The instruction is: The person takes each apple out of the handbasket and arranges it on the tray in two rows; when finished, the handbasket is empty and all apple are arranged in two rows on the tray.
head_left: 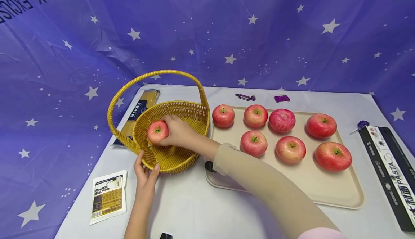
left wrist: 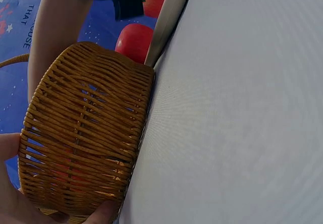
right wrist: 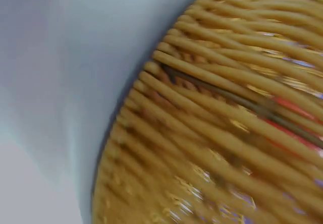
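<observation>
**Apple held inside the wicker basket**

Fingers of the right hand [head_left: 176, 131] curl round a red apple [head_left: 157, 131], holding it inside the yellow wicker basket [head_left: 191, 115], just above the woven floor near the left wall. The left hand [head_left: 144, 176] holds the basket's near rim, thumb on one side and fingertips on the other; the left wrist view shows the woven wall [left wrist: 86, 138] close up with that hand at its lower edge.

Just right of the basket lies a beige tray [head_left: 340, 192] with 7 more apples, 4 in the back row and 3 in front. A spaghetti pack [head_left: 142, 104] lies behind the basket, a small white packet [head_left: 108, 195] near the left hand, a black pasta box [head_left: 389, 170] at the far right, and 2 wrapped candies [head_left: 245, 97] behind the tray. All rest on a white table [head_left: 181, 203].
</observation>
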`<state>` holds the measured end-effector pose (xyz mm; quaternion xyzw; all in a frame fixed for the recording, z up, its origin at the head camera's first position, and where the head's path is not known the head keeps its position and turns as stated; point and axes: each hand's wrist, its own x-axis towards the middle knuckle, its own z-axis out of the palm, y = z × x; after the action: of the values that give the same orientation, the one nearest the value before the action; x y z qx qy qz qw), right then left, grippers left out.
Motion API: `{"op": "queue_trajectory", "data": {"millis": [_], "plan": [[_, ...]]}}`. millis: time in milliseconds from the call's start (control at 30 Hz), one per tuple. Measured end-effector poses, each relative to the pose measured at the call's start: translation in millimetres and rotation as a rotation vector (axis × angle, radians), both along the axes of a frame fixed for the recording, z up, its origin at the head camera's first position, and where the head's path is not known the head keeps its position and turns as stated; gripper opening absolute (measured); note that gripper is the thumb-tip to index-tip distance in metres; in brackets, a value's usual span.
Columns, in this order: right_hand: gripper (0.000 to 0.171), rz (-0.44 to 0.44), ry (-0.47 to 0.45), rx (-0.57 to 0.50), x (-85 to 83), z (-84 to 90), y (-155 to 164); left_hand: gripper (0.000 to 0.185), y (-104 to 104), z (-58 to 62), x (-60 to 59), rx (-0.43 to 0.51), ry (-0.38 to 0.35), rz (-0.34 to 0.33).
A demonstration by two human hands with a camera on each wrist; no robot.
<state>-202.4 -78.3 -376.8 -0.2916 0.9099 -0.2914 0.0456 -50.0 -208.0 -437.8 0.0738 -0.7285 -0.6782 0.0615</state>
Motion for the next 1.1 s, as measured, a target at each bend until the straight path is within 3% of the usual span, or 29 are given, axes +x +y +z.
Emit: {"op": "queue_trajectory", "data": {"millis": [300, 500, 733, 1100], "plan": [[0.075, -0.016, -0.002, -0.269, 33.6, 41.1, 85, 0.070, -2, 4.2, 0.7, -0.016, -0.030, -0.011], [0.076, -0.127, -0.098, -0.449, 52.5, 32.8, 141, 0.070, -4, 5.7, 0.3, -0.005, -0.026, -0.028], [0.072, -0.215, -0.170, -0.417, 59.1, 9.5, 172, 0.070, -3, 4.4, 0.2, 0.017, -0.005, -0.041], [0.069, -0.259, -0.133, -0.216, 59.0, -10.5, 174, 0.071, -1, 3.6, 1.1, 0.015, 0.001, -0.045]]}}
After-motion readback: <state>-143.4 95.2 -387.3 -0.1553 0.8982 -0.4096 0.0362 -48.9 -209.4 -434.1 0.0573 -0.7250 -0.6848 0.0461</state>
